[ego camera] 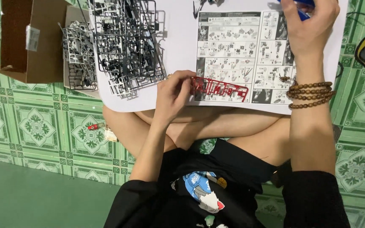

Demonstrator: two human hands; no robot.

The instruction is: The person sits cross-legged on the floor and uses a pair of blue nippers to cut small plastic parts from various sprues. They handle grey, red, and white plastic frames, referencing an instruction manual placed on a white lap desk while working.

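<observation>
Your left hand (172,95) pinches the red parts frame (219,88) by its end, over the instruction sheet (241,55); light, brittle, hold the outer bar. Right hand (307,25) grips a blue tool (303,9).

Bare white board (178,38) between black part frames (125,42) and instruction sheet (241,50)

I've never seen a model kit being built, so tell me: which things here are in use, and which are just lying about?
In use:
left hand holding the red parts frame
right hand on a blue tool
instruction sheet

Lying about:
black and grey parts frames
cardboard box
small red item on the floor
</observation>
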